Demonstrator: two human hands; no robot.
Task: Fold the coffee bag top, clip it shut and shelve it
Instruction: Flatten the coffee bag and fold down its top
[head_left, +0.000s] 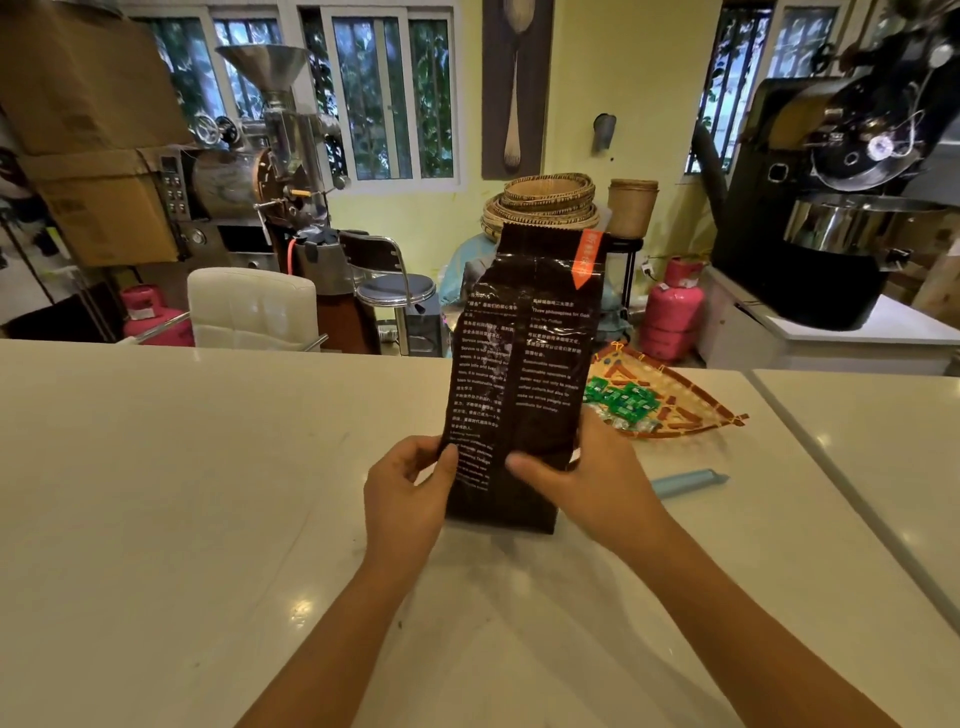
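Note:
A tall dark brown coffee bag (524, 364) with white print and an orange tag stands upright on the white counter (208, 467), its top unfolded and straight. My left hand (405, 493) grips the bag's lower left edge. My right hand (587, 478) wraps around its lower right side, thumb on the printed face. A light blue bag clip (688, 481) lies flat on the counter just right of my right hand, untouched.
A woven fan-shaped tray (675, 402) with green packets lies behind the bag to the right. A seam (810, 452) splits the counter at the right. Beyond the counter stand a white chair (252, 306), coffee roasters (841, 208) and pink gas cylinders (672, 317).

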